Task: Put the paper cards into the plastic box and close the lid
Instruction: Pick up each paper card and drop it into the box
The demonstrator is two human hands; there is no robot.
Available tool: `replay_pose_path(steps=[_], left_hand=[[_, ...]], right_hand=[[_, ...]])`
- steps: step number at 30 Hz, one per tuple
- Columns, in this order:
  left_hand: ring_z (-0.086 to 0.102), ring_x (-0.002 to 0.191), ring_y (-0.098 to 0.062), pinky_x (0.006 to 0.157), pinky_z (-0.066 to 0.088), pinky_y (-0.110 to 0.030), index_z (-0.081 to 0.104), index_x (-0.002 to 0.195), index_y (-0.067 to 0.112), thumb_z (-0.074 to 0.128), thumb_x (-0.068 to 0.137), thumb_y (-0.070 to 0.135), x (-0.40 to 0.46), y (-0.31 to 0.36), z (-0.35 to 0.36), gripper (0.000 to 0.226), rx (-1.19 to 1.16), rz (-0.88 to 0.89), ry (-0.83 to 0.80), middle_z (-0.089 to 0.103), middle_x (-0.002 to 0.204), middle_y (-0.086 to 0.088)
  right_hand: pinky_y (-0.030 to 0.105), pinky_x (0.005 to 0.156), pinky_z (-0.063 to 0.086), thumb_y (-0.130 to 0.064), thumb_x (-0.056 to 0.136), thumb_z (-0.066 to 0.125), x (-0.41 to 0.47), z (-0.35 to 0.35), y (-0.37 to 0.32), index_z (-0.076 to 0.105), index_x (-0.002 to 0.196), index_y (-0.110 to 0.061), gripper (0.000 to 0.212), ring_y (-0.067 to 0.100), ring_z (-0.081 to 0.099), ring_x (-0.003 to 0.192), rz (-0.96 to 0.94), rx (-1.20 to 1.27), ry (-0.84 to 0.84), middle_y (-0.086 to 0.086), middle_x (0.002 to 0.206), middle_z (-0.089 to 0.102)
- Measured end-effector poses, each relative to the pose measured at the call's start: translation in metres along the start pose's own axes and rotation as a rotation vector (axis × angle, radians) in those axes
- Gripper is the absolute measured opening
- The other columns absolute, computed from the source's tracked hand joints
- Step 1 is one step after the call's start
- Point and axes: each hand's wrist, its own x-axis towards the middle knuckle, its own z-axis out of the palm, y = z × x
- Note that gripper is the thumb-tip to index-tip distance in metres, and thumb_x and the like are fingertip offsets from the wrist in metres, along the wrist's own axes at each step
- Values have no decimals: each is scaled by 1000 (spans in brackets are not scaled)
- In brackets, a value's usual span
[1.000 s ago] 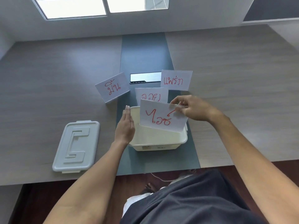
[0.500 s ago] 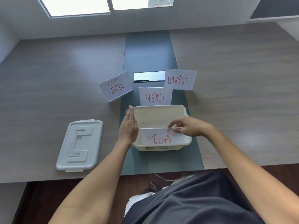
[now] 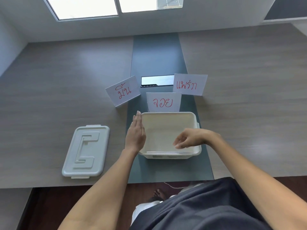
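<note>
Three paper cards stand outside the box (image 3: 167, 123), all on its far side: the middle card (image 3: 163, 102) just behind the far rim, the left card (image 3: 123, 92) beyond the far left corner, the right card (image 3: 190, 84) beyond the far right corner. Each shows red handwriting toward the person. The middle card and the right card run their long edges side to side, parallel to the box's far rim, while the left card is turned at a slant, its right end farther away. The right hand (image 3: 189, 138) hovers over the near right part of the open box, fingers loosely curled and holding nothing that I can make out; whether a card already lies flat inside the box is hard to tell. The left hand (image 3: 135, 133) rests flat against the box's left wall, fingers straight and together, steadying it. From the right hand the middle card lies straight ahead across the box, and it looks the nearest to reach. The lid (image 3: 85, 151) lies face up well left of the box, long axis running away from the person
</note>
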Motion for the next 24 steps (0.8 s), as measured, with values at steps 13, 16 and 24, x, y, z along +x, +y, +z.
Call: replay_pose_path(steps=[13,16,24], left_hand=[[8,151,-8,121,17,-33,12,157,19,22,103,12,8,2,-1,55,-37,-44,9,11,164,8],[7,150,-6,121,19,-32,12,157,21,22,103,14,8,1,1,55,-39,-51,9,11,164,10],[8,150,-7,116,15,-21,14,157,20,26,100,6,8,2,1,60,-94,-65,9,14,164,10]], right_hand=[[28,99,45,-16,99,57,54,-87,-42,64,130,-6,33,24,61,122,-226,63,708,11,131,66],[40,111,40,-18,97,57,81,-98,-35,61,134,-11,38,26,52,133,-174,-40,762,8,143,57],[46,117,26,-23,99,54,119,-95,-3,36,153,-13,57,31,35,144,-30,-316,702,12,158,36]])
